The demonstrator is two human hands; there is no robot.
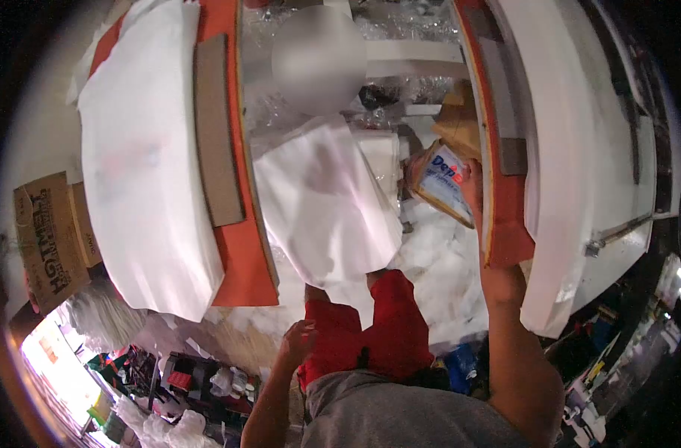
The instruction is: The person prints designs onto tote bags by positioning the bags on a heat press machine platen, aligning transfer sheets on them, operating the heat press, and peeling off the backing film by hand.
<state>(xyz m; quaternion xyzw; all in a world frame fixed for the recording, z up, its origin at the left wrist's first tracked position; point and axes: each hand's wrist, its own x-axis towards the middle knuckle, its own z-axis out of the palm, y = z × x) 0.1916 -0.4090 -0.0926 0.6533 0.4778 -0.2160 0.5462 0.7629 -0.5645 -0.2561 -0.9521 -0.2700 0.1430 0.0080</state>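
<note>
My right hand [471,185] reaches past the right orange-red panel [511,231] and grips the right edge of a printed package [441,183] with a white and blue label. My left hand [299,340] is beside the left leg of my red shorts [333,325]; its fingers are too unclear to tell their shape. White sheets [329,201] lie in front of my knees. Left of them, a long white sheet [150,164] and a narrow grey-brown strip [219,134] rest over another orange-red panel [243,261].
A cardboard box [50,243] stands at the far left. Clear plastic wrap [415,26] and a brown paper piece [458,119] lie at the top. A long white panel [557,187] runs along the right. Bags and clutter [180,429] fill the lower left.
</note>
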